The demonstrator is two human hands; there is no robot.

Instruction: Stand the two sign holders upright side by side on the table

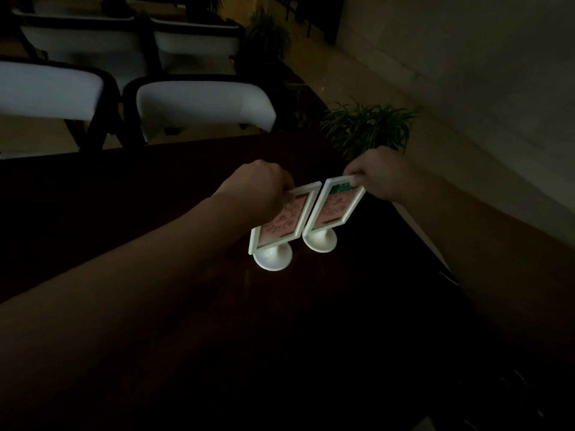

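Two white sign holders with pink patterned inserts stand on round bases on the dark table (155,197). The left sign holder (281,223) and the right sign holder (334,208) are side by side, their frames nearly touching. My left hand (258,185) grips the top left corner of the left holder. My right hand (382,172) pinches the top right corner of the right holder. Both bases rest on the tabletop.
White chairs (202,104) with dark frames stand beyond the table's far edge. A green potted plant (367,126) sits just past the right hand, and another plant (267,32) stands farther back. The table's right edge runs close to the right holder.
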